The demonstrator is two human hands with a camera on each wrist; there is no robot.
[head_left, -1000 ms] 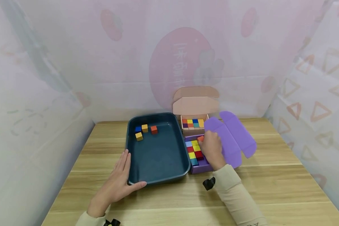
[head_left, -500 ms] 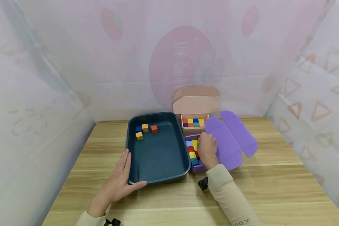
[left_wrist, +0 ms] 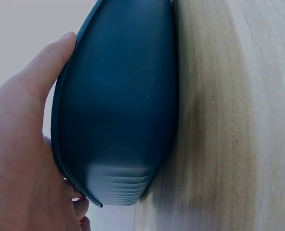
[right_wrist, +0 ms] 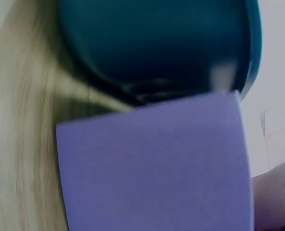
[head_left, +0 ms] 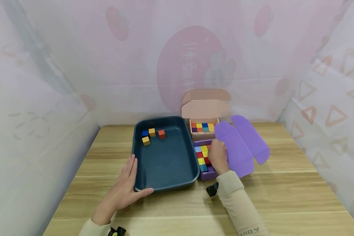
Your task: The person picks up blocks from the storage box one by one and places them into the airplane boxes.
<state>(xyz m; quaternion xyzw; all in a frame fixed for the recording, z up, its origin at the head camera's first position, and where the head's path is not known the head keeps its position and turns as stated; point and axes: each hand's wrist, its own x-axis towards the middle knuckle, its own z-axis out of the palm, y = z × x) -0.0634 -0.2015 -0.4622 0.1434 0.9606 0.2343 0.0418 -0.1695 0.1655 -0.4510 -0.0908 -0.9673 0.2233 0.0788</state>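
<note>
My left hand (head_left: 122, 188) rests against the near left corner of a dark teal tray (head_left: 165, 170), fingers straight along its left side and thumb along its front rim. The left wrist view shows this thumb at the rim, beside the tray's outer wall (left_wrist: 118, 96). My right hand (head_left: 218, 153) reaches down into an open purple box (head_left: 207, 176) holding rows of coloured cubes. Its fingers bend downward beside an orange-red cube (head_left: 208, 147); the fingertips are hidden, and I cannot tell whether they hold a cube. The box wall (right_wrist: 152, 168) fills much of the right wrist view.
Several loose cubes, including an orange-red one (head_left: 161, 134), lie in the tray's far left part. Behind the purple box stands an open tan box (head_left: 205, 135) with cubes inside. The purple lid (head_left: 239, 147) spreads right over the wooden table (head_left: 283, 193). Printed cloth walls enclose the table.
My right hand has shifted slightly left within the purple box; the orange-red cube, tilted up at its fingers before, now lies level with the other cubes. The left hand has stayed on the tray.
</note>
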